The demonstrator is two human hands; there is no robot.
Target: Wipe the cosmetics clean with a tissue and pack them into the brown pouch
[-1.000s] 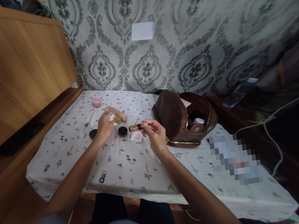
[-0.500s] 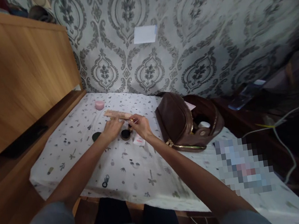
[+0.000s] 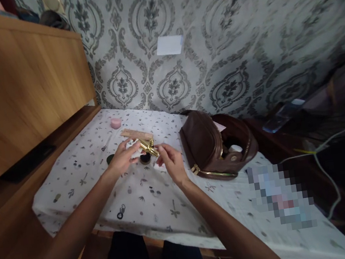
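My left hand (image 3: pixel 122 157) is closed around a crumpled white tissue (image 3: pixel 133 145) and one end of a shiny gold tube (image 3: pixel 150 148). My right hand (image 3: pixel 171 159) has its fingertips pinched at the tube's other end. Beneath the tube sits a small dark round pot (image 3: pixel 145 159). A white packet (image 3: pixel 159 167) is partly covered by my right hand. Beside my left hand a dark green round item (image 3: pixel 110 159) shows in part. Just beyond both hands lies a flat tan strip-shaped item (image 3: pixel 137 134).
A pink round container (image 3: pixel 115 123) stands on the printed white cloth (image 3: pixel 132 205) at the back left. To the right is an open brown leather bag (image 3: pixel 204 146). A wooden cabinet (image 3: pixel 23 82) borders the left side; a white cable (image 3: pixel 324 176) hangs at the right.
My hands have lifted and come closer from beside the tan strip. The gold tube and white tissue now show clearly between them. The tan strip stays on the cloth.
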